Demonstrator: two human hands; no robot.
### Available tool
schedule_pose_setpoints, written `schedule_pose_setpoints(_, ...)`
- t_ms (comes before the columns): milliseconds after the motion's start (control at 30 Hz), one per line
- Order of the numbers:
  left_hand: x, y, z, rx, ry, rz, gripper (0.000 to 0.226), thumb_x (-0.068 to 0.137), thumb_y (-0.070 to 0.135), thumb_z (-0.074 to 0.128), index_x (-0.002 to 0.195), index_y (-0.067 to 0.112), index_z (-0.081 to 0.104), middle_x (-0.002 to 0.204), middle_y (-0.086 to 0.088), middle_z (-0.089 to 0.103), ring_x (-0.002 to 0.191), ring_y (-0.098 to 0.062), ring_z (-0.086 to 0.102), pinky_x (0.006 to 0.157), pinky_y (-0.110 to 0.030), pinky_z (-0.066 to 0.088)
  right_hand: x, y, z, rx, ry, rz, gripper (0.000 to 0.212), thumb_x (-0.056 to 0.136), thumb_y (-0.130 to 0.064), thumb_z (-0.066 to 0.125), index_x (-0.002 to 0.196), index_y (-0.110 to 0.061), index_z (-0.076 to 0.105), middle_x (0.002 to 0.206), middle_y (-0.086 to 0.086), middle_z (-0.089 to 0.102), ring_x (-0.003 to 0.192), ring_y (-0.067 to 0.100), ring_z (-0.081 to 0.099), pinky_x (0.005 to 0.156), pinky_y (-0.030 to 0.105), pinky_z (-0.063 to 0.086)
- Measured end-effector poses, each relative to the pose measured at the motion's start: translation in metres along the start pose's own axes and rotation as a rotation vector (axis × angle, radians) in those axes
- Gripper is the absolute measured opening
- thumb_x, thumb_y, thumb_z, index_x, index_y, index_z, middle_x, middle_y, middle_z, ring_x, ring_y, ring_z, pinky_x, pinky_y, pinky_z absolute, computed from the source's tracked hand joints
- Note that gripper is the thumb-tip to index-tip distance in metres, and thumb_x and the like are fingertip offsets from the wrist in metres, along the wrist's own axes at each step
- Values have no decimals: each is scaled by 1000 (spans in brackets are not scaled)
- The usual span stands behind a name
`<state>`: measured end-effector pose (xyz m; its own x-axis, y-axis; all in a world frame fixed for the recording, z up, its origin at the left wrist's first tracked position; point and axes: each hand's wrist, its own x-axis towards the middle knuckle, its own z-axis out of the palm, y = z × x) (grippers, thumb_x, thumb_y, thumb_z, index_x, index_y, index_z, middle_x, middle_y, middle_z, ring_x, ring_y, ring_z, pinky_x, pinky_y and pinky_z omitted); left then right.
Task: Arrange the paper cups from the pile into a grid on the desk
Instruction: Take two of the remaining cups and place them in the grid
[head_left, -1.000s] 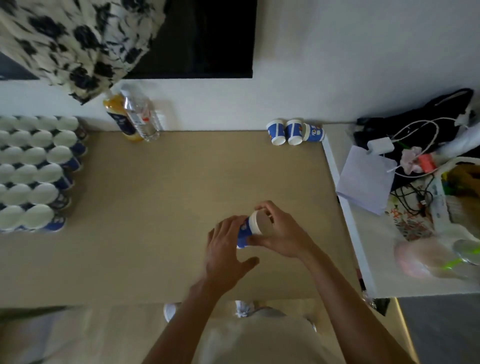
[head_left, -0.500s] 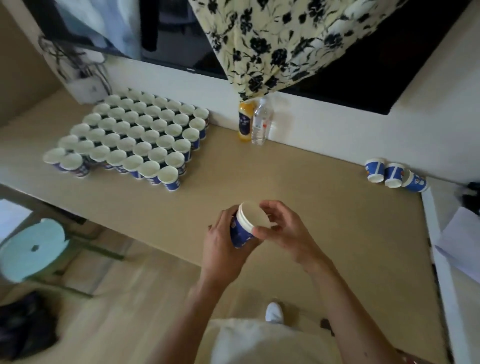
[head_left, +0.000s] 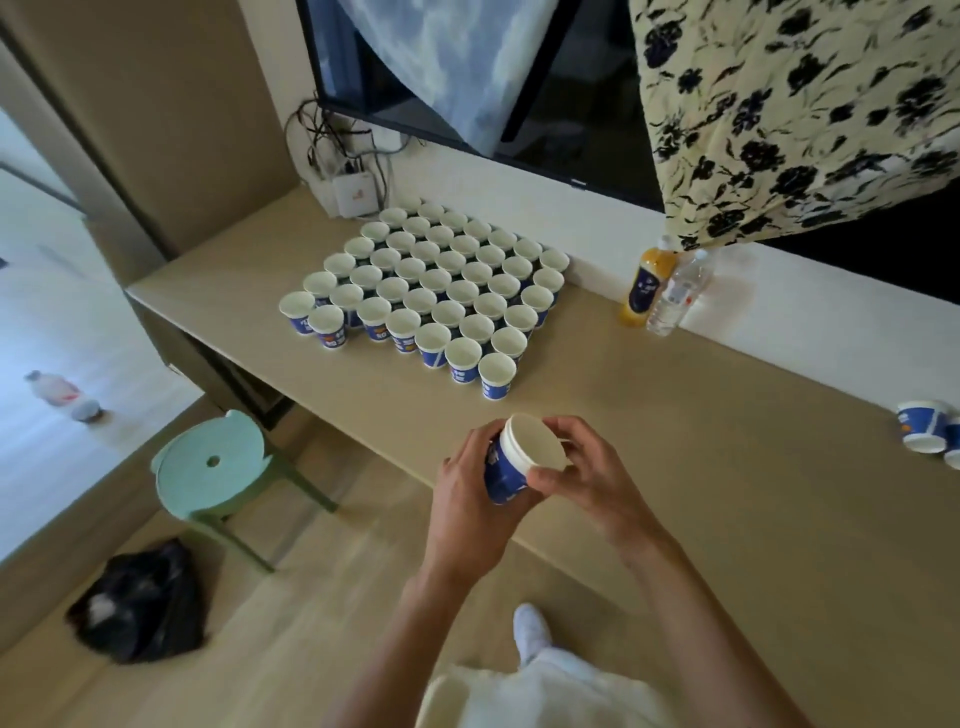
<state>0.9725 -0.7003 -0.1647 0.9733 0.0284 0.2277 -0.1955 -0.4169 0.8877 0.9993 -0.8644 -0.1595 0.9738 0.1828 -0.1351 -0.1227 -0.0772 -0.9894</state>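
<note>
And the view has swung left since half a second ago: the grid of cups (head_left: 431, 291) now sits mid-frame on the desk (head_left: 727, 441), while the leftover cups (head_left: 922, 431) have slid to the right edge, tipped on their sides. The grip has not changed. The left hand (head_left: 462, 504) wraps its fingers round the blue wall of the paper cup (head_left: 506, 470), and the right hand (head_left: 592, 480) pinches the white rim between thumb and fingertips. We see the cup in the air over the desk's near edge, well short of the grid, tilted with its base down-left and its open mouth up-right. The white print on its side is too blurred to read, as are the labels on the orange juice bottle (head_left: 647, 283) and water bottle (head_left: 678, 293).
</note>
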Motion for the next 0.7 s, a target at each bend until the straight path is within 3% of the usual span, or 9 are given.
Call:
schedule_pose_setpoints(100,12,-15,-19,13,40,-26,65,69,33,90,125,28,57,115,19,67,102,-6,65,87,-33,53,23,-4,25,14,-9,-61,59,66,-40,81,120,-24,62,117,0,70,111,22,65,87,48,51)
schedule_pose_setpoints(167,21,-27,-29,7,64,-62,66,66,31,90,123,28,58,112,18,68,99,-8,66,86,-34,53,40,-8,38,102,54,-95,61,66,-40,78,121,-18,61,116,1,70,107,17,65,86,37,53)
schedule_pose_setpoints(300,41,-61,-55,-12,125,-178,65,64,24,92,120,27,59,104,18,70,93,-5,66,78,-17,51,86,-13,58,280,223,-134,53,65,-37,76,116,-25,65,113,6,69,102,20,65,86,33,52)
schedule_pose_setpoints(433,73,-98,-82,-29,195,-298,63,65,20,92,119,25,60,102,15,70,92,0,65,74,-10,47,136,-2,79,309,273,-115,69,62,-29,79,124,-10,59,108,4,72,96,15,68,79,23,54)
schedule_pose_setpoints(533,106,-121,-106,36,208,-327,63,65,26,91,118,35,58,105,15,68,96,-5,63,79,-19,50,171,14,99,282,286,-62,56,66,-17,79,120,-14,63,113,5,73,100,16,69,81,24,55)
schedule_pose_setpoints(600,128,-137,-123,76,218,-346,65,65,30,91,118,38,56,107,17,67,100,-9,62,82,-28,52,191,23,117,286,287,-12,50,67,-10,77,114,-15,63,103,-6,74,94,10,69,76,22,55)
schedule_pose_setpoints(700,161,-152,-144,78,246,-360,65,65,27,91,118,36,56,106,20,67,97,-4,61,80,-26,50,217,30,144,291,284,17,48,69,0,79,110,-20,63,99,-9,73,93,9,68,76,23,56)
